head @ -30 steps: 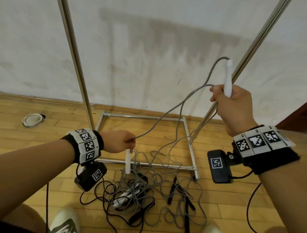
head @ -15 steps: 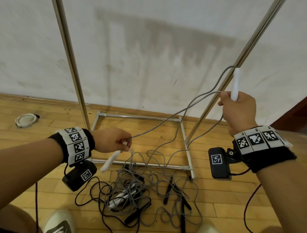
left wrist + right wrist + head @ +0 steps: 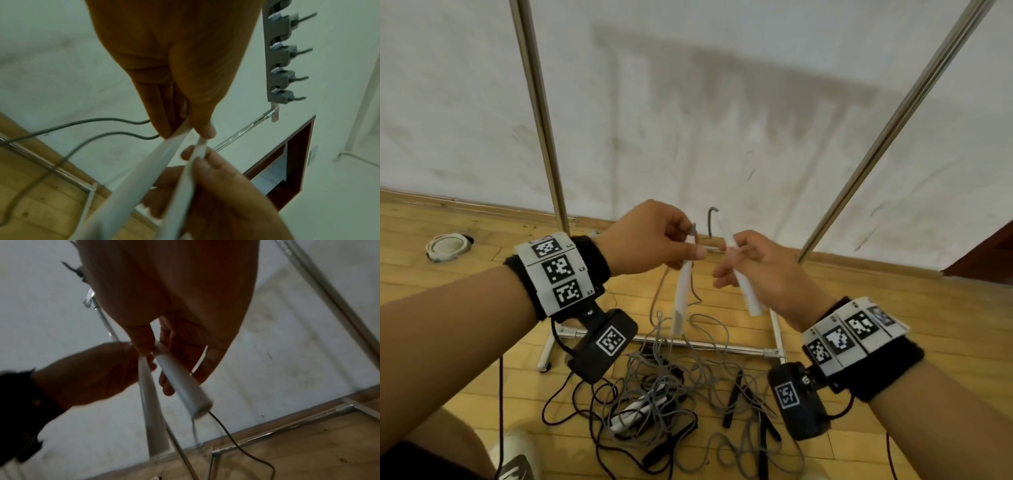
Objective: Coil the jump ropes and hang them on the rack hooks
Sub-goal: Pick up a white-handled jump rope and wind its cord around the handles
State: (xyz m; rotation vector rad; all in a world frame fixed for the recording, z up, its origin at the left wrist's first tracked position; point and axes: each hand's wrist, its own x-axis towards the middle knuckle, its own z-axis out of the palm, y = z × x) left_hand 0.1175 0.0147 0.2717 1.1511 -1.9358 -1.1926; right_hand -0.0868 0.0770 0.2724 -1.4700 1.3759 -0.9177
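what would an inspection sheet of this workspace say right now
surface: wooden floor, bare boards at the sides
job's things: two white handles, left handle and right handle, side by side, their grey rope trailing to the floor; rack hooks all bare
clutter: tangled rope pile by the rack base
grippers: left hand pinches the left handle; right hand grips the right handle
cables: black wrist-camera leads hanging
surroundings: white wall, round white object
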